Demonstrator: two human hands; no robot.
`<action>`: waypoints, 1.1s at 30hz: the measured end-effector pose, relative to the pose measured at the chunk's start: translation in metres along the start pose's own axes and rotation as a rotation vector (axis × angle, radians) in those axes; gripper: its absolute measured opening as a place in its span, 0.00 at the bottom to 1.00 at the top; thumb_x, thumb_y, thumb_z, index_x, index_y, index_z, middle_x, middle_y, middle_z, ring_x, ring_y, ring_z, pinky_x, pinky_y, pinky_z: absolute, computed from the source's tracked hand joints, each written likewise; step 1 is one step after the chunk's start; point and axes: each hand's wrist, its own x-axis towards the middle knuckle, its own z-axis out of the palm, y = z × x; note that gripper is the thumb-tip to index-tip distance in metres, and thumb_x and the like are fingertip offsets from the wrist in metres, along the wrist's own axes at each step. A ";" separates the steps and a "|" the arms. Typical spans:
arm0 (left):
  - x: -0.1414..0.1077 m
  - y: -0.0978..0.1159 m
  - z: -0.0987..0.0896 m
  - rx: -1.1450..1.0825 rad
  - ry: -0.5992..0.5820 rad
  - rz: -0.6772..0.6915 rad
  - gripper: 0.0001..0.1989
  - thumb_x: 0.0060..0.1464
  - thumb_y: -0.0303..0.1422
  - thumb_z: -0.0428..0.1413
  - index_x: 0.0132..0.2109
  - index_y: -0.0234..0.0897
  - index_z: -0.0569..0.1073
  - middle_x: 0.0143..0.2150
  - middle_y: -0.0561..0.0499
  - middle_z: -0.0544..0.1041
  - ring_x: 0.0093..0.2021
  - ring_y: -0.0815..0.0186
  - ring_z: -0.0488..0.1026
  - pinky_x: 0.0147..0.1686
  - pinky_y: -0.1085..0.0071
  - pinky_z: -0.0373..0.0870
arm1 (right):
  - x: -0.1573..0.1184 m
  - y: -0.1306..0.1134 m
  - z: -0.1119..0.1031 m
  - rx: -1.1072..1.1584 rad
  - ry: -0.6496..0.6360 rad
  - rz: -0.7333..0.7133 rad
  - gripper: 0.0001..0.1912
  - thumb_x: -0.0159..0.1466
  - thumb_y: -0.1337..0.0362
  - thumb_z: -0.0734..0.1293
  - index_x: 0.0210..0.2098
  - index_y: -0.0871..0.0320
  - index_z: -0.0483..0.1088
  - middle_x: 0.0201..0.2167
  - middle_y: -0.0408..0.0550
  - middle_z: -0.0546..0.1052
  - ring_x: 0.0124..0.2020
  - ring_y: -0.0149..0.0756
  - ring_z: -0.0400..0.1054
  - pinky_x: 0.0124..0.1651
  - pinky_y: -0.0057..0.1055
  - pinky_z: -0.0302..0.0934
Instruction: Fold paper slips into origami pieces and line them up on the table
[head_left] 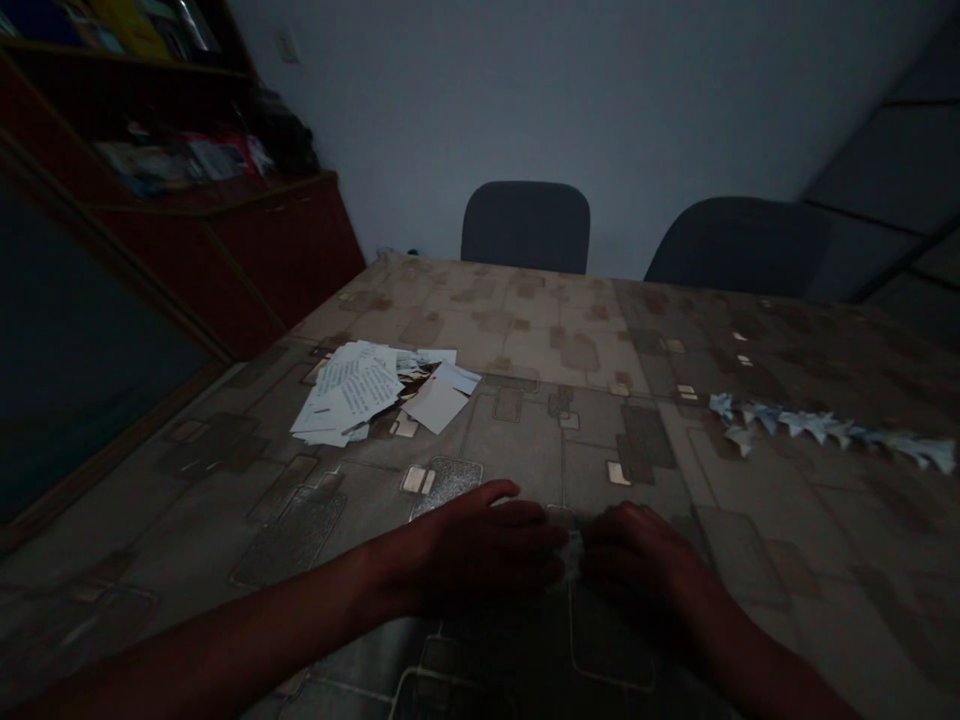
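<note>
In the dim head view, my left hand (491, 540) and my right hand (637, 550) meet low over the table near its front. A small pale piece of paper (574, 555) shows in the narrow gap between them, with the fingers of both hands closed on its sides. Most of the paper is hidden behind the fingers, so its exact shape cannot be made out. Farther off to the left lies a loose pile of printed paper slips (356, 390). A blank pale card (439, 402) rests at the pile's right side.
A row of small pointed folded paper pieces (817, 428) runs along the right of the patterned tablecloth (517, 440). Two dark chairs (525, 225) stand at the far edge. A reddish cabinet with shelves (262, 250) fills the left back.
</note>
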 end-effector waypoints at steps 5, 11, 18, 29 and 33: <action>-0.005 0.010 -0.006 0.018 0.010 -0.096 0.08 0.60 0.25 0.54 0.46 0.38 0.69 0.39 0.53 0.74 0.36 0.65 0.67 0.41 0.65 0.65 | 0.002 -0.008 0.004 0.011 0.019 0.004 0.10 0.67 0.63 0.62 0.31 0.53 0.74 0.29 0.47 0.74 0.30 0.37 0.66 0.32 0.34 0.58; -0.016 0.031 -0.010 -0.086 -0.016 -0.240 0.11 0.62 0.27 0.51 0.51 0.35 0.66 0.38 0.50 0.72 0.33 0.65 0.64 0.35 0.65 0.62 | 0.006 -0.013 0.002 -0.006 -0.032 0.008 0.09 0.66 0.64 0.63 0.31 0.54 0.74 0.27 0.47 0.74 0.29 0.36 0.66 0.31 0.32 0.57; -0.015 0.021 -0.002 -0.027 -0.045 -0.220 0.20 0.57 0.28 0.56 0.56 0.39 0.63 0.38 0.51 0.71 0.32 0.64 0.63 0.31 0.65 0.60 | 0.009 -0.011 0.005 0.018 0.011 0.005 0.10 0.66 0.65 0.63 0.31 0.54 0.74 0.26 0.46 0.74 0.28 0.36 0.65 0.30 0.32 0.57; -0.014 0.015 0.003 -0.008 -0.026 -0.202 0.12 0.59 0.29 0.55 0.50 0.41 0.66 0.37 0.52 0.70 0.31 0.64 0.62 0.30 0.65 0.57 | 0.009 -0.010 0.008 -0.142 -0.019 -0.002 0.08 0.63 0.68 0.64 0.29 0.55 0.72 0.25 0.46 0.72 0.27 0.37 0.64 0.30 0.33 0.53; -0.013 0.015 0.003 0.004 0.006 -0.184 0.12 0.58 0.28 0.55 0.49 0.40 0.67 0.36 0.52 0.69 0.31 0.64 0.63 0.30 0.65 0.58 | 0.009 -0.013 0.008 -0.022 -0.004 0.084 0.05 0.60 0.70 0.65 0.29 0.55 0.69 0.26 0.45 0.71 0.29 0.38 0.64 0.32 0.33 0.54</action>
